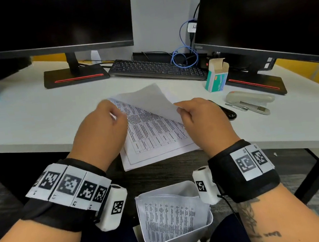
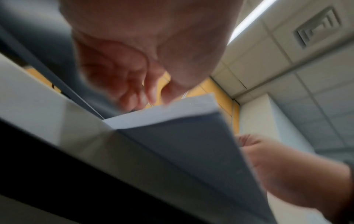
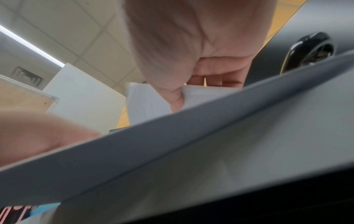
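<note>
white office desk (image 1: 33,121) carries two dark black monitors (image 1: 46,20). at its near edge lies a stack of printed white paper sheets (image 1: 152,136), overhanging slightly. left hand (image 1: 100,128) pinches the stack's upper left corner with curled fingers. right hand (image 1: 205,119) pinches the blank-backed top sheet (image 1: 151,99), peeled up and back. beige stapler (image 1: 250,98) rests to the right.

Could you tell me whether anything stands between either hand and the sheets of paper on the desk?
Nothing visible does. The left hand pinches the printed stack at its far left corner, and the right hand pinches the edge of the lifted top sheet. The black mouse lies beyond the right hand, not between.
</note>
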`<state>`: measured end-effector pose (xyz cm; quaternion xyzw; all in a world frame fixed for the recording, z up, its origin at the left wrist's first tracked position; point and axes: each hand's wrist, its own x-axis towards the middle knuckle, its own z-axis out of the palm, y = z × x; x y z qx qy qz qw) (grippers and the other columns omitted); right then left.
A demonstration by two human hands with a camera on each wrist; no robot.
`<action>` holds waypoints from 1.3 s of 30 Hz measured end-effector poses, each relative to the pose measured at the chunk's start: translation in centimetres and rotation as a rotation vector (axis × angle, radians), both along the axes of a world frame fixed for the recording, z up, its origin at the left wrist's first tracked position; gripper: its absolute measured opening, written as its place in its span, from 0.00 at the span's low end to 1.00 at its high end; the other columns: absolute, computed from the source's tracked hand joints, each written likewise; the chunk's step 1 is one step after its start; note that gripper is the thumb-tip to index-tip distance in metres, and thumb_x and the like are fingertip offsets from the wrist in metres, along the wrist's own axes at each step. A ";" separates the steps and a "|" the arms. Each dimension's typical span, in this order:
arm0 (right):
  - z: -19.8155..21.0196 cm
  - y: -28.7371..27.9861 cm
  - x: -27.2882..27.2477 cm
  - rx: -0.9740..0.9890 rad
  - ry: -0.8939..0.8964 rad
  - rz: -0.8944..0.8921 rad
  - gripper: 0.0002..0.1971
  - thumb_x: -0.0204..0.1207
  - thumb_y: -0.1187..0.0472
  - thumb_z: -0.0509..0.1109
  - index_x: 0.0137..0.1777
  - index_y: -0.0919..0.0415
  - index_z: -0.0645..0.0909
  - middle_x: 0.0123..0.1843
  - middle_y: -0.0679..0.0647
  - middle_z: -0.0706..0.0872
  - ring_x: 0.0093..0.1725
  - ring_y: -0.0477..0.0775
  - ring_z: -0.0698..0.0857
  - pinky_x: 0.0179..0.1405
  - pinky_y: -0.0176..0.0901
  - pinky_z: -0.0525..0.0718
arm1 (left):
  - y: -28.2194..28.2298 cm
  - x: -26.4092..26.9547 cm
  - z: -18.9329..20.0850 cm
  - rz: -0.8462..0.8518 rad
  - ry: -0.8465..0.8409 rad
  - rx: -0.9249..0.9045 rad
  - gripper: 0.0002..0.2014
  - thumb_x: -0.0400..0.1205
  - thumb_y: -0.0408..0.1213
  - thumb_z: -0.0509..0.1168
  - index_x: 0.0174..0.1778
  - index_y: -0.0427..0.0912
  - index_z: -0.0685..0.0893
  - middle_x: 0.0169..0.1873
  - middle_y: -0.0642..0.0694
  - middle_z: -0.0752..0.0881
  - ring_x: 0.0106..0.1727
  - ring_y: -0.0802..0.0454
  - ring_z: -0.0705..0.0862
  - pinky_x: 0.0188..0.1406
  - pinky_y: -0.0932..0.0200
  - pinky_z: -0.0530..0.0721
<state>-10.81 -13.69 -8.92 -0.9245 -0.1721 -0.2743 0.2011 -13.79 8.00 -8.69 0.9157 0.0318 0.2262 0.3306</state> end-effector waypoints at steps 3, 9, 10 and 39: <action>0.8 -0.4 -0.5 -0.015 0.250 0.077 0.12 0.81 0.54 0.68 0.62 0.49 0.87 0.54 0.50 0.87 0.53 0.51 0.83 0.45 0.40 0.73 | 0.1 0.3 -1.1 -0.064 0.177 0.201 0.08 0.82 0.35 0.58 0.53 0.50 0.79 0.44 0.48 0.87 0.46 0.46 0.82 0.43 0.54 0.77; -0.3 0.1 -0.6 -0.318 0.519 0.204 0.37 0.69 0.43 0.78 0.79 0.41 0.70 0.78 0.43 0.72 0.76 0.46 0.70 0.76 0.42 0.67 | -0.2 0.5 -1.2 -0.142 0.215 0.215 0.19 0.81 0.31 0.58 0.68 0.46 0.73 0.56 0.43 0.86 0.54 0.43 0.84 0.54 0.48 0.82; -0.7 0.2 -0.3 -0.315 0.496 0.193 0.36 0.71 0.43 0.77 0.79 0.41 0.70 0.78 0.43 0.73 0.76 0.47 0.70 0.76 0.44 0.68 | -0.3 0.5 -1.2 -0.155 0.219 0.232 0.20 0.81 0.31 0.58 0.70 0.46 0.71 0.57 0.43 0.86 0.55 0.43 0.84 0.53 0.48 0.82; 4.4 -1.5 -4.8 -0.057 0.804 0.276 0.25 0.66 0.40 0.78 0.65 0.31 0.82 0.71 0.35 0.80 0.67 0.33 0.76 0.62 0.27 0.67 | -0.8 1.5 -0.4 -0.239 0.387 -1.126 0.16 0.82 0.20 0.58 0.64 0.33 0.82 0.57 0.32 0.88 0.53 0.36 0.90 0.53 0.40 0.87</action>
